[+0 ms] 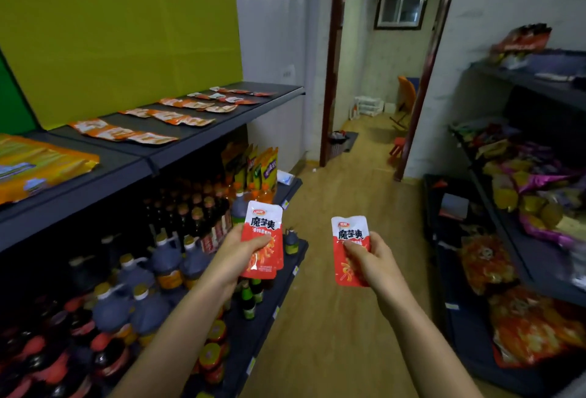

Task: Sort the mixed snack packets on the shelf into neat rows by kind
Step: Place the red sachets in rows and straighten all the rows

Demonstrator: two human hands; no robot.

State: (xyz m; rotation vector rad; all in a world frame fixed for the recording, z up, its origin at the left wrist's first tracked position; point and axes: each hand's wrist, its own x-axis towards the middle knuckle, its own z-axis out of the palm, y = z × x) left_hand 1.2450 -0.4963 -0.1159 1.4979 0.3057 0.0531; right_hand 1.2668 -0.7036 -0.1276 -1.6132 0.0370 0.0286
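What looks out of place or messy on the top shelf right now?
Nothing spilled or torn. The orange packets on the top shelf lie in overlapping, slanted rows, not square to the edge. The left hand and right hand each hold a red-and-white packet off the shelf.

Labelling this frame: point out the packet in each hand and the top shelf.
Left-hand packet [263, 233], head view, white upper panel.
Right-hand packet [350, 233], head view, white upper panel.
Top shelf [203, 136], head view, bare front edge.

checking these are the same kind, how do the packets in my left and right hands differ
The left hand holds its packet higher and tilted; the right hand holds its packet lower and nearly upright. More red shows on the left packet. Both share a white top, black characters and red bottom.
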